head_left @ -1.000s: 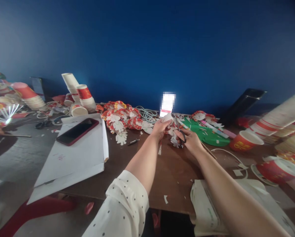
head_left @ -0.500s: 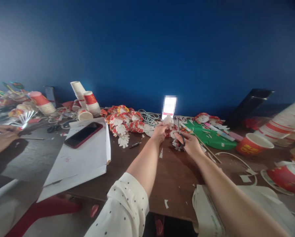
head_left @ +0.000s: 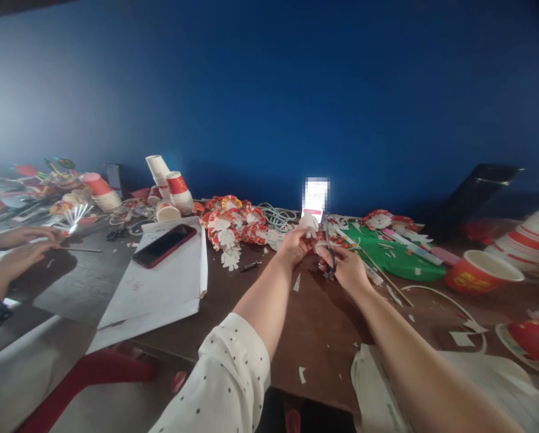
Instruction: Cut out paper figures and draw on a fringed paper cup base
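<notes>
My left hand (head_left: 296,243) is closed on a small white paper cutout (head_left: 311,224) with a ragged edge, held up above the table. Close by on the right, my right hand (head_left: 345,266) grips dark-handled scissors (head_left: 330,249), their blades pointing up and away beside the cutout. Whether the blades touch the paper I cannot tell. Behind both hands a lit phone (head_left: 313,198) leans upright. To the left lies a pile of red and white paper-cup flowers (head_left: 233,222) with cut edges.
A dark phone (head_left: 164,245) rests on a white board (head_left: 149,300) at left. A green sheet (head_left: 386,255) and a red paper cup (head_left: 483,273) stand right. Another person's hands (head_left: 14,255) work at far left. Paper scraps and a stick litter the brown table (head_left: 305,325).
The view has turned slightly left, so the table's things appear shifted right and more of the other person's hands shows. My hands keep their hold on the cutout and the scissors.
</notes>
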The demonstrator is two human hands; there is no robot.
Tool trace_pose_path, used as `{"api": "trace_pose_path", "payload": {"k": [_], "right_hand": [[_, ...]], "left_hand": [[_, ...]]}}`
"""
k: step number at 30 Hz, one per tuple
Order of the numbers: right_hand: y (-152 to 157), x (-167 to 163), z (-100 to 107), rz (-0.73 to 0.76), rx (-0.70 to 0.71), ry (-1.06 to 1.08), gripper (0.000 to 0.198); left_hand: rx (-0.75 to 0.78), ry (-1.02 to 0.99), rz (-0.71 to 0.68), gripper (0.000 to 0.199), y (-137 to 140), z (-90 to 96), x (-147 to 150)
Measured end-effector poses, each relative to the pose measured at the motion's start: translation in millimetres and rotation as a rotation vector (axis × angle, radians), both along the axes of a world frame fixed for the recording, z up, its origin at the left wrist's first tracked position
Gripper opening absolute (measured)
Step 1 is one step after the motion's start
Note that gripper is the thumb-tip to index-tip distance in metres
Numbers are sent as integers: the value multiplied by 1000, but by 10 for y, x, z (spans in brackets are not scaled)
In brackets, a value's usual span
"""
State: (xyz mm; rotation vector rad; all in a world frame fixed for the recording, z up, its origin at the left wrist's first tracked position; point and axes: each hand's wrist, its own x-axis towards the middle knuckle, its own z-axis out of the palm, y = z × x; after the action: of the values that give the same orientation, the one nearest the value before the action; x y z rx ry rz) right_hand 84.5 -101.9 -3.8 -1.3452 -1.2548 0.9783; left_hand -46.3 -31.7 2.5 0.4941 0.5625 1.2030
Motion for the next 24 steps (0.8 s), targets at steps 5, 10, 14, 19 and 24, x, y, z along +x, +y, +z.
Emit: {"api": "trace_pose_path", "payload": {"k": [5,10,14,19,24], "right_hand": [[-17,-19,30,8,6,20,54],[0,-1,5,23,14,3,54],[15,17,-22,25,28,-36,52],[-4,-6,8,8,21,-42,56],[-25,-19,43,9,16,-81,54]], "left_hand": [[36,31,7,11,7,-17,6],[22,83,38,10,15,-36,15],[17,109,53,16,23,-39,17],[-6,101,76,17,23,-25,19],[14,83,71,7,30,-27,25]]}}
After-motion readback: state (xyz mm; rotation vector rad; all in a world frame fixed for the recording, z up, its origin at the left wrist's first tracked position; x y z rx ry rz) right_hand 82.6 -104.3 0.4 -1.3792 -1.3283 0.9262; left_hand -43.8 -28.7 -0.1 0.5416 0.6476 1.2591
